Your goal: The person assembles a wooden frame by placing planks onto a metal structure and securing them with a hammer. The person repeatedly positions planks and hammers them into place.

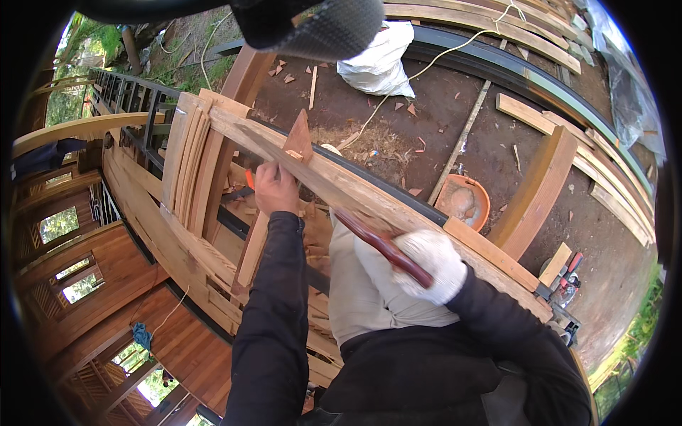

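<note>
We work on a long wooden plank (341, 186) that lies slantwise across the timber frame in front of us, running from the stack of boards at upper left down toward our right side. Our left hand (275, 186), bare, is closed over the plank's near edge, beside a small triangular wooden wedge (299, 138) standing on the plank. Our right hand (432, 264), in a white glove, is wrapped tight around the dark red handle (380, 245) of a tool. Its working head is hidden against the plank, so we cannot tell what kind it is.

To do this well, we judge that the left hand should press the plank firmly down and stay well clear of the tool's path, with short, controlled strokes along the grain, since we are perched high on the frame.

Counting: one plank in hand, one wedge, one red-handled tool. About four thin boards (186, 156) stand on edge at the left. On the dark ground below we see one white sack (378, 65), one orange bucket (465, 202), one pale cord (440, 57) trailing across the ground, and a red and black power tool (566, 280) near the plank's lower end.
</note>
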`<move>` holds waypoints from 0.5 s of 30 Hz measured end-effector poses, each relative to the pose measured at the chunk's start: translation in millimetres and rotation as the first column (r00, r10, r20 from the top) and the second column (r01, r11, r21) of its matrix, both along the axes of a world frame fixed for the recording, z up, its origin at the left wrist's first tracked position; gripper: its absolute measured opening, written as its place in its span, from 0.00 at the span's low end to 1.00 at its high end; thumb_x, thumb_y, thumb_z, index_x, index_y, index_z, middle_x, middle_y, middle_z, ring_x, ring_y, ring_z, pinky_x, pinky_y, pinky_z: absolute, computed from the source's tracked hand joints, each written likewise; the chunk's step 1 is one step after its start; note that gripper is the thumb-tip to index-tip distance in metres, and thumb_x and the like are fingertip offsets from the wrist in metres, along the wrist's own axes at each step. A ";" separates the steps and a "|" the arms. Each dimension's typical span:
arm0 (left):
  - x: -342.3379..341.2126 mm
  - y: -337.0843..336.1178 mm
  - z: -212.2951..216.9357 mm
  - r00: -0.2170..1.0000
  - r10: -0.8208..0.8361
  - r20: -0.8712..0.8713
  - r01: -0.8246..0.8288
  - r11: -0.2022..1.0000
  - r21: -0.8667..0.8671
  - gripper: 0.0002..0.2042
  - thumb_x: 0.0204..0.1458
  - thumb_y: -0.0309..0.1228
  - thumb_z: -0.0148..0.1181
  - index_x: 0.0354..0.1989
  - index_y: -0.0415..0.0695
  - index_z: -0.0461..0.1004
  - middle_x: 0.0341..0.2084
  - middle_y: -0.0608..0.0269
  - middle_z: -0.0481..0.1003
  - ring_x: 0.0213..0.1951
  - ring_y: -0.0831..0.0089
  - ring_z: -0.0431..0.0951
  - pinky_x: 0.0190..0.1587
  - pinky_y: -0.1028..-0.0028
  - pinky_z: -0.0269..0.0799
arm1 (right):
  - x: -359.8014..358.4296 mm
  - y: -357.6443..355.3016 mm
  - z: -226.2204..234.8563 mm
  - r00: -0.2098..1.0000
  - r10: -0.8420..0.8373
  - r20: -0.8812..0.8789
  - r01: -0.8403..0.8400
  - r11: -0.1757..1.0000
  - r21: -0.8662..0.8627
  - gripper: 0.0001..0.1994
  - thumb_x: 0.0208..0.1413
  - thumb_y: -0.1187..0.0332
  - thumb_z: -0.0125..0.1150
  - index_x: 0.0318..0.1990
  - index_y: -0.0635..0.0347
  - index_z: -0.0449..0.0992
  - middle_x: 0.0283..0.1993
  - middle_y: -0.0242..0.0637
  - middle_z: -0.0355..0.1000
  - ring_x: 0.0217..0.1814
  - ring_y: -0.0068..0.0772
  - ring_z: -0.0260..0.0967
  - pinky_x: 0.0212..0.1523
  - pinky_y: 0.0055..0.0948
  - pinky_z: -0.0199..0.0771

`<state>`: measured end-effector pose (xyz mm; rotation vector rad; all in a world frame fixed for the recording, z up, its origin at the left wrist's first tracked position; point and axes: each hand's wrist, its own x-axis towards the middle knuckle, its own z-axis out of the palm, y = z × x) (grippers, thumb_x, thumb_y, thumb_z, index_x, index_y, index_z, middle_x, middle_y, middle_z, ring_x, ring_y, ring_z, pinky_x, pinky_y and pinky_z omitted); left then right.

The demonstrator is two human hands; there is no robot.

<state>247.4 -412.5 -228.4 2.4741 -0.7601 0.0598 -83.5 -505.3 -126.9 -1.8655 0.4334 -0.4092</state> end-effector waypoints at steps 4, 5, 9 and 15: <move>4.4 -2.4 3.6 1.000 -0.007 0.005 0.007 1.000 0.015 0.10 0.59 0.37 0.65 0.39 0.44 0.85 0.38 0.63 0.81 0.40 0.58 0.82 0.43 0.63 0.76 | 29.9 1.5 -1.9 0.997 -0.065 0.032 0.065 0.998 -0.013 0.14 0.48 0.60 0.74 0.39 0.54 0.80 0.32 0.43 0.77 0.36 0.55 0.77 0.39 0.47 0.78; 2.5 4.3 1.0 1.000 0.007 0.000 -0.007 1.000 0.022 0.09 0.59 0.36 0.65 0.39 0.44 0.85 0.38 0.63 0.81 0.40 0.57 0.82 0.43 0.63 0.76 | 10.7 4.9 5.2 1.000 -0.030 -0.004 0.030 0.999 0.011 0.14 0.48 0.59 0.74 0.40 0.54 0.81 0.33 0.43 0.78 0.36 0.55 0.77 0.39 0.47 0.78; -1.7 -0.4 6.5 1.000 0.004 0.011 -0.003 0.999 -0.053 0.09 0.59 0.36 0.65 0.37 0.43 0.84 0.37 0.62 0.81 0.40 0.57 0.82 0.42 0.62 0.75 | -51.6 12.2 14.4 0.996 0.026 -0.086 -0.024 0.999 0.020 0.14 0.49 0.62 0.73 0.42 0.53 0.82 0.34 0.42 0.79 0.37 0.55 0.77 0.40 0.47 0.78; -0.7 1.0 3.6 0.999 -0.031 0.023 0.031 0.999 0.027 0.09 0.59 0.37 0.65 0.39 0.45 0.86 0.37 0.62 0.81 0.40 0.57 0.82 0.43 0.61 0.76 | 45.8 -6.0 -5.7 1.000 -0.006 -0.002 0.006 0.998 0.059 0.11 0.48 0.61 0.72 0.36 0.51 0.79 0.31 0.42 0.76 0.36 0.55 0.77 0.37 0.47 0.77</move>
